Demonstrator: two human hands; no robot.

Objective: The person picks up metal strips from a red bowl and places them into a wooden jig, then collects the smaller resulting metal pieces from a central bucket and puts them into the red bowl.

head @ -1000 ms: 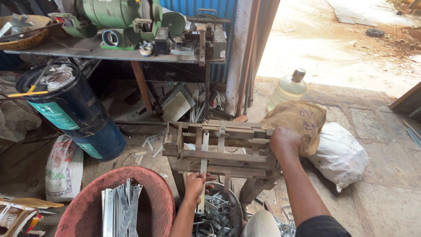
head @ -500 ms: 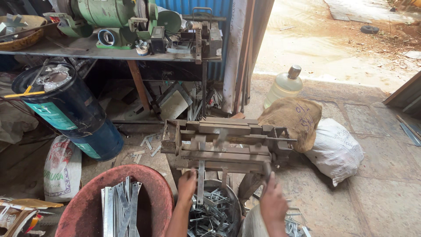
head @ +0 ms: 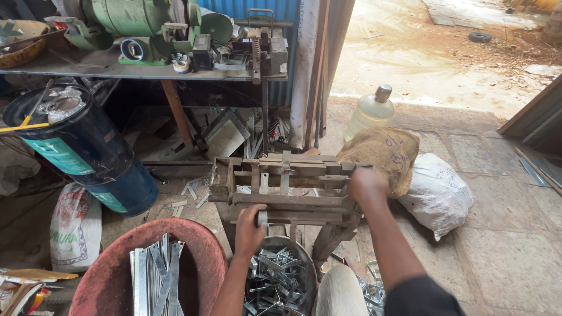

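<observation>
Below: a rusty metal hand press [head: 287, 190] is seen on its stand, the base hidden by arms and buckets.
Left hand: the left hand [head: 249, 228] is closed around a thin metal strip [head: 263, 202] fed into the press front.
Right hand: the right hand [head: 366, 182] is clamped on the press's right end; the part gripped is hidden.
Bucket: a round bucket of cut metal pieces [head: 275, 275] is partly covered.
Tub: a red plastic tub of long strips [head: 152, 275] is cut off by the frame edge.
</observation>
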